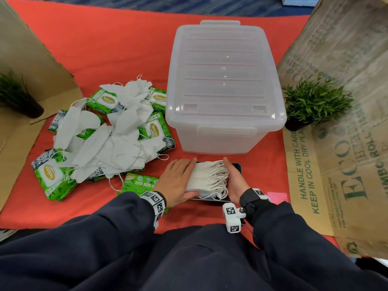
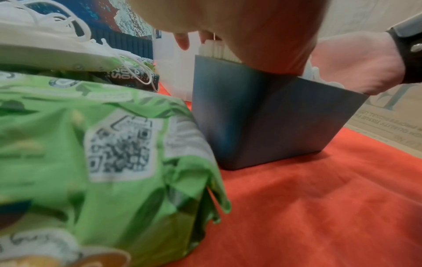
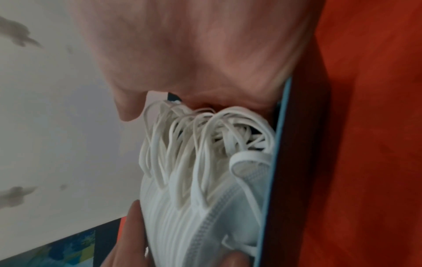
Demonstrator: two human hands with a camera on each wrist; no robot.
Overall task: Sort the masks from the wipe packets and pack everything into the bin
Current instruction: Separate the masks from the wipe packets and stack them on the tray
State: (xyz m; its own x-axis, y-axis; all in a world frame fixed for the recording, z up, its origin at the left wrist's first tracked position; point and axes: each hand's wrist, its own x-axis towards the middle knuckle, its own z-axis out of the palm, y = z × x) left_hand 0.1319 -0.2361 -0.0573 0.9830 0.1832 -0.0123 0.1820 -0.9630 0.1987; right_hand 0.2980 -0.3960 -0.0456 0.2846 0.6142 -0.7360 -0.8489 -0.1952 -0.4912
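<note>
A stack of white masks point(image 1: 206, 177) stands on edge in a small dark blue box point(image 1: 236, 166) in front of the clear bin point(image 1: 224, 80), whose lid is on. My left hand point(image 1: 178, 179) presses flat against the stack's left side, thumb at its near end. My right hand point(image 1: 234, 181) lies straight along the right side, over the ear loops point(image 3: 194, 135). The left wrist view shows the blue box point(image 2: 262, 117) from outside. Loose masks point(image 1: 117, 139) lie heaped over green wipe packets point(image 1: 153, 131) to the left.
A red cloth point(image 1: 126, 49) covers the table. One wipe packet point(image 2: 91, 144) lies right under my left wrist. Small potted plants point(image 1: 315, 101) point(image 1: 16, 97) stand at both sides, with cardboard sheets point(image 1: 346, 143) point(image 1: 31, 59) behind them.
</note>
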